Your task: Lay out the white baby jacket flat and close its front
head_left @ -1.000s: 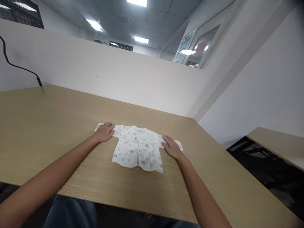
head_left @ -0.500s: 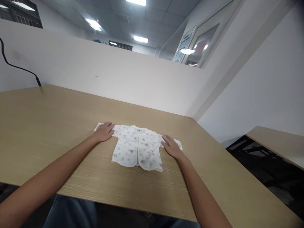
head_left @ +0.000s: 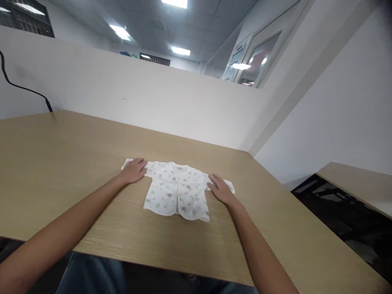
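A small white baby shirt (head_left: 176,190) with a print of little green and grey figures lies spread flat, its neck toward the far wall and both sleeves stretched out sideways. Down its middle runs a front opening, the two halves meeting near the centre. My left hand (head_left: 134,170) rests flat and open across the left sleeve, whose cuff shows beyond it. On the right sleeve lies my right hand (head_left: 221,189), palm down with fingers extended; the cuff sticks out past it. Parts of both sleeves are hidden beneath the hands.
The shirt is on a wood-grain table (head_left: 92,139), its near edge just above my legs. A white wall (head_left: 171,102) closes off the far side. A black cable (head_left: 27,88) hangs at the far left. To the right stands another wooden surface (head_left: 358,179) beyond a dark gap.
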{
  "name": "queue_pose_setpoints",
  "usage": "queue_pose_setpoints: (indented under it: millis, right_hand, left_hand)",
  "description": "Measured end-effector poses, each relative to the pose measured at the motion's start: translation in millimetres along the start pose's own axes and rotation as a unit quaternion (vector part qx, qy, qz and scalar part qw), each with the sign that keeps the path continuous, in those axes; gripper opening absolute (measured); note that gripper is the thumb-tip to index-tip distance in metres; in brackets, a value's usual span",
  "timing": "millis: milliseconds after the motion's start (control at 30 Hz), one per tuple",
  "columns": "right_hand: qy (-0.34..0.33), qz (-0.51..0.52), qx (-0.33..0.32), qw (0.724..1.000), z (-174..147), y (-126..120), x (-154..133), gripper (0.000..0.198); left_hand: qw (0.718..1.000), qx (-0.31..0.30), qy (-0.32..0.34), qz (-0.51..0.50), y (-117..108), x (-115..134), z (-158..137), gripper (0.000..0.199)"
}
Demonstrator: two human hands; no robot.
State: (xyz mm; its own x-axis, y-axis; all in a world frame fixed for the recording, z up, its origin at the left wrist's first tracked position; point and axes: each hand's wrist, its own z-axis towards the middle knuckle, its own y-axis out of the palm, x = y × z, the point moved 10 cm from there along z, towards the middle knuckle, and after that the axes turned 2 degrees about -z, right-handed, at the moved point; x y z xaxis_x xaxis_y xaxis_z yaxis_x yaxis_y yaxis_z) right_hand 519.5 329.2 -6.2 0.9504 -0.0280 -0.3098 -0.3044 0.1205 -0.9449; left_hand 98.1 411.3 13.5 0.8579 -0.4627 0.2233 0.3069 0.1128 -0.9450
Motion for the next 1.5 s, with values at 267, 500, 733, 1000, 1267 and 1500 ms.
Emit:
queue_pose_setpoints:
  millis: [267, 500, 733, 1000, 1267, 1500]
  right_hand:
    - [-0.004, -0.005, 0.003, 1.000, -0.3, -1.3, -2.3, 0.060]
    - [-0.006, -0.008, 0.001, 1.000, 0.5, 0.3, -0.3, 0.061]
    - [-0.006, -0.009, -0.003, 1.000, 1.5, 1.9, 0.8, 0.062]
    - [-0.005, -0.008, -0.002, 1.000, -0.6, -0.9, -3.0, 0.062]
    - [-0.002, -0.006, 0.000, 1.000, -1.2, -1.0, -2.0, 0.060]
    - [-0.005, -0.008, 0.000, 1.000, 0.9, 1.5, 0.2, 0.061]
  left_hand:
    - [1.000, -0.006, -0.002, 0.002, 1.4, -0.8, 0.2, 0.056]
    - [1.000, -0.005, -0.002, -0.004, -2.4, 2.4, -1.4, 0.056]
    - [1.000, -0.002, -0.002, 0.000, -1.8, 1.6, -1.0, 0.056]
    - [1.000, -0.004, -0.003, 0.002, -2.1, 2.3, -0.9, 0.057]
    - [1.000, -0.001, -0.004, 0.000, -1.7, 1.0, -0.5, 0.057]
    - [1.000, -0.005, -0.001, 0.003, -1.1, 1.5, -0.6, 0.057]
